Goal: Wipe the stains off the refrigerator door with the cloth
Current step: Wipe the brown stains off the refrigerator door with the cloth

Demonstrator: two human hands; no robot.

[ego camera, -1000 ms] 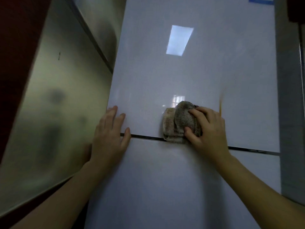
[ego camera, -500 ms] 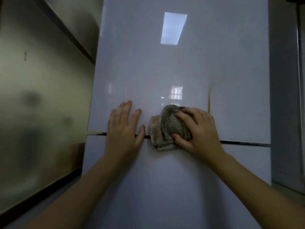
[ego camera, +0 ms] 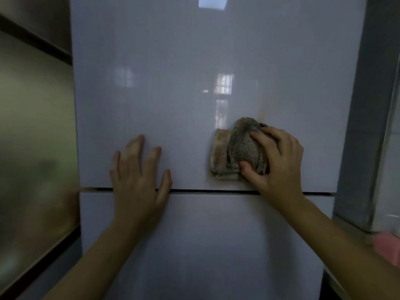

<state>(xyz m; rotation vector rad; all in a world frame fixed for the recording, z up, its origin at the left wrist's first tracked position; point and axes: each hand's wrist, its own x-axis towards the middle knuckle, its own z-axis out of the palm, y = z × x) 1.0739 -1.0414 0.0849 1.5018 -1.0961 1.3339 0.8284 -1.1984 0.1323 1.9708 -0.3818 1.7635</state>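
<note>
We pressed the cloth [ego camera: 240,152] against the upper door [ego camera: 173,83] with our right hand [ego camera: 279,161], just above the seam [ego camera: 205,190]. Our left hand [ego camera: 138,174] lay flat, fingers spread, across that seam. A faint stain [ego camera: 262,115] showed above the cloth.

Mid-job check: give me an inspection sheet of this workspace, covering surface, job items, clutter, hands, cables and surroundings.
Surface: glossy white upper fridge door, with reflections of windows; a dark seam divides it from the lower door.
Job items: bunched grey-brown cloth pressed to the upper door just above the seam; a faint yellowish streak shows just above the cloth.
Clutter: a blurred pink thing at lower right, unclear what it is.
Hands: left hand flat and open across the seam; right hand has its grip closed on the cloth.
Cables: nothing seen.
Surroundings: metal panel on the left; grey wall on the right.
</note>
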